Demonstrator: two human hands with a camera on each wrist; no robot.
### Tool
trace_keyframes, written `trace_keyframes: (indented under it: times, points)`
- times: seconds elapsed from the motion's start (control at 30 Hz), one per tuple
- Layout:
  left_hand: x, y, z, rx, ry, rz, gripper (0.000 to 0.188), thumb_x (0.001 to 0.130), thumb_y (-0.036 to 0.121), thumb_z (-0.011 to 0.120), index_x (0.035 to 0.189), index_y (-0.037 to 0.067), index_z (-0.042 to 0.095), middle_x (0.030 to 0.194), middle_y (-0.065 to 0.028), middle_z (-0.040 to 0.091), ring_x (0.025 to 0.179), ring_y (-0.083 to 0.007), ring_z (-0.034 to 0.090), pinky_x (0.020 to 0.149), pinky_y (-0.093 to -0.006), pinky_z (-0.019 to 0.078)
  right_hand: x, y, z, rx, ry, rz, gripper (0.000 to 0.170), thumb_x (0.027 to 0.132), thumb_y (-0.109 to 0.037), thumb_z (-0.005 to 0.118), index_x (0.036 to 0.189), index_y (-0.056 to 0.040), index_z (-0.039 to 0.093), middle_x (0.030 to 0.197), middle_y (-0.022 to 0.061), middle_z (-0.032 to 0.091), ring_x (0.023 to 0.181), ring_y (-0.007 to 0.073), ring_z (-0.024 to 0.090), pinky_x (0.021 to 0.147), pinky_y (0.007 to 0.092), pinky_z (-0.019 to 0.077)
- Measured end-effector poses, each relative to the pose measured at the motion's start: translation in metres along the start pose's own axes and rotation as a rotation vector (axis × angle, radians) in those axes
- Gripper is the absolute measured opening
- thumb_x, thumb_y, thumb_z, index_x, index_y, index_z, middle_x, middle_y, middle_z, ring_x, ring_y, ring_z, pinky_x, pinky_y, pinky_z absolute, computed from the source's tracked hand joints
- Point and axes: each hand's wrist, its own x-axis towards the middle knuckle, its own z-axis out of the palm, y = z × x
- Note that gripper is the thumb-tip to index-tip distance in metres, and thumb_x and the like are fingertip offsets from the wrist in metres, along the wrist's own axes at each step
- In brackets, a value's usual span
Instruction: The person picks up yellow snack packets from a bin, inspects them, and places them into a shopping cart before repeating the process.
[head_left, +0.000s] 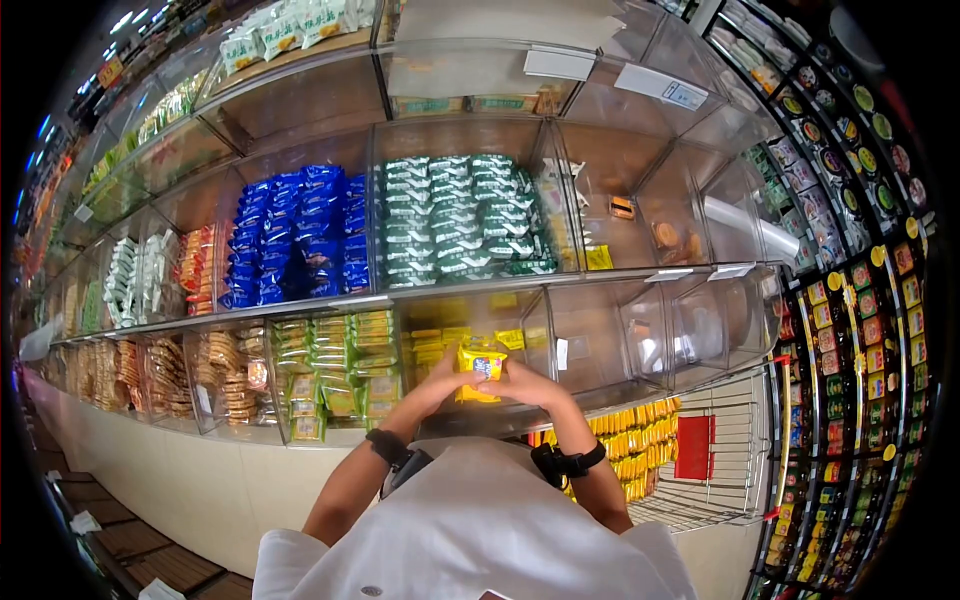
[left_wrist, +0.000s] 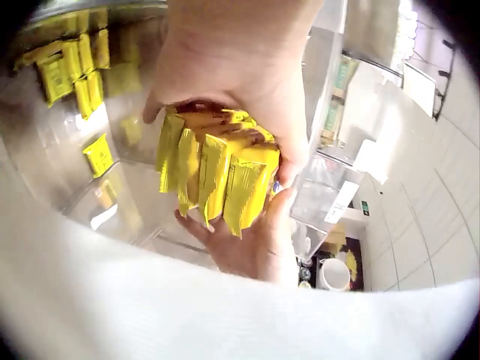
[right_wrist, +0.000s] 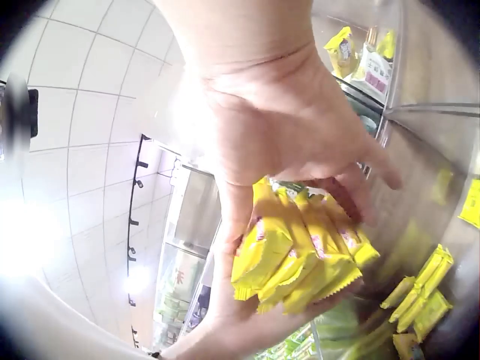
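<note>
Both hands hold a row of several yellow snack packets [head_left: 482,368] between them, over a clear-walled bin on the lower shelf. My left hand [head_left: 445,380] grips one end, its thumb on the near face. My right hand [head_left: 528,384] grips the other end in the same way. In the left wrist view the packets [left_wrist: 217,172] stand side by side, their crimped ends outward. The right wrist view shows the same packets [right_wrist: 304,251] pressed together between the palms. More yellow packets [head_left: 428,345] lie in the bin beyond the hands.
Lower right, a shopping cart [head_left: 715,490] holds rows of yellow packets [head_left: 640,445]. Left of the bin are green packets [head_left: 335,365]. Blue packets [head_left: 285,235] and dark green packets [head_left: 455,215] fill bins above. Clear dividers [head_left: 550,345] separate the compartments.
</note>
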Motion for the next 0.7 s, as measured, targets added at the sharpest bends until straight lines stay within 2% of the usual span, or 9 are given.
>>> trace_keyframes:
  times: [0.07, 0.17, 0.27, 0.3, 0.4, 0.43, 0.57, 0.67, 0.7]
  points:
    - [0.016, -0.035, -0.017, -0.035, 0.058, -0.071, 0.081, 0.066, 0.030, 0.068, 0.126, -0.005, 0.026, 0.118, -0.0161, 0.043, 0.109, -0.0224, 0.042, 0.094, -0.0316, 0.0312, -0.004, -0.010, 0.000, -0.171, 0.129, 0.133, 0.072, 0.078, -0.035, 0.059, 0.130, 0.0006, 0.024, 0.127, 0.0179, 0.037, 0.114, 0.0226, 0.040, 0.093, 0.0290, 0.0319]
    - [0.017, -0.040, -0.018, -0.095, -0.064, -0.178, 0.071, 0.069, 0.030, 0.066, 0.122, -0.004, 0.032, 0.112, -0.0135, 0.049, 0.105, -0.0210, 0.046, 0.091, -0.0310, 0.0334, 0.006, 0.002, -0.005, -0.399, 0.197, 0.158, 0.072, 0.080, -0.043, 0.052, 0.132, -0.0031, 0.022, 0.134, 0.0206, 0.027, 0.121, 0.0276, 0.033, 0.097, 0.0316, 0.0286]
    - [0.016, -0.059, -0.016, -0.139, -0.062, -0.252, 0.057, 0.072, 0.027, 0.064, 0.116, -0.001, 0.039, 0.103, -0.0089, 0.054, 0.093, -0.0179, 0.053, 0.080, -0.0291, 0.0425, 0.032, 0.049, -0.007, -0.572, 0.155, 0.112, 0.067, 0.080, -0.040, 0.050, 0.128, 0.0009, 0.027, 0.118, 0.0267, 0.043, 0.106, 0.0372, 0.045, 0.088, 0.0406, 0.0374]
    - [0.012, -0.061, -0.009, -0.136, -0.034, -0.242, 0.053, 0.073, 0.027, 0.063, 0.113, -0.001, 0.041, 0.098, -0.0088, 0.056, 0.089, -0.0178, 0.056, 0.078, -0.0294, 0.0439, 0.033, 0.040, -0.001, -0.674, 0.211, 0.144, 0.047, 0.080, -0.026, 0.046, 0.120, -0.0013, 0.041, 0.107, 0.0227, 0.052, 0.096, 0.0373, 0.052, 0.082, 0.0423, 0.0410]
    - [0.015, -0.091, -0.017, -0.115, -0.013, -0.361, 0.054, 0.074, 0.025, 0.063, 0.115, 0.002, 0.038, 0.096, -0.0099, 0.057, 0.085, -0.0193, 0.058, 0.073, -0.0286, 0.0464, 0.059, 0.058, 0.008, -0.815, 0.202, 0.336, 0.032, 0.078, -0.022, 0.044, 0.102, -0.0048, 0.057, 0.098, 0.0193, 0.058, 0.092, 0.0340, 0.055, 0.079, 0.0408, 0.0430]
    - [0.014, -0.096, -0.013, -0.168, 0.006, -0.296, 0.055, 0.073, 0.023, 0.064, 0.116, 0.002, 0.038, 0.098, -0.0093, 0.056, 0.087, -0.0181, 0.057, 0.075, -0.0287, 0.0455, 0.062, 0.043, 0.014, -0.888, 0.218, 0.391, 0.025, 0.075, -0.017, 0.045, 0.088, -0.0032, 0.062, 0.085, 0.0177, 0.061, 0.080, 0.0321, 0.060, 0.068, 0.0403, 0.0473]
    - [0.022, -0.167, -0.027, -0.049, 0.077, -0.183, 0.051, 0.074, 0.018, 0.063, 0.114, 0.000, 0.039, 0.098, -0.0091, 0.057, 0.086, -0.0180, 0.057, 0.076, -0.0284, 0.0453, 0.091, 0.106, 0.033, -0.919, 0.182, 0.395, 0.023, 0.074, -0.015, 0.046, 0.081, -0.0018, 0.064, 0.080, 0.0177, 0.062, 0.075, 0.0314, 0.062, 0.062, 0.0407, 0.0486]
    - [0.011, -0.131, -0.018, -0.196, 0.035, -0.229, 0.053, 0.074, 0.018, 0.064, 0.115, -0.001, 0.037, 0.101, -0.0098, 0.056, 0.088, -0.0185, 0.056, 0.077, -0.0295, 0.0450, 0.111, 0.151, 0.046, -1.062, 0.118, 0.498, 0.023, 0.075, -0.013, 0.047, 0.089, -0.0087, 0.065, 0.091, 0.0102, 0.063, 0.082, 0.0249, 0.062, 0.064, 0.0359, 0.0488]
    - [0.010, -0.126, -0.019, -0.241, -0.047, -0.276, 0.064, 0.071, 0.023, 0.066, 0.118, -0.004, 0.032, 0.107, -0.0123, 0.051, 0.096, -0.0197, 0.051, 0.082, -0.0311, 0.0424, 0.114, 0.154, 0.049, -1.114, 0.072, 0.529, 0.023, 0.076, -0.014, 0.047, 0.090, -0.0081, 0.065, 0.092, 0.0086, 0.063, 0.083, 0.0234, 0.062, 0.064, 0.0351, 0.0487]
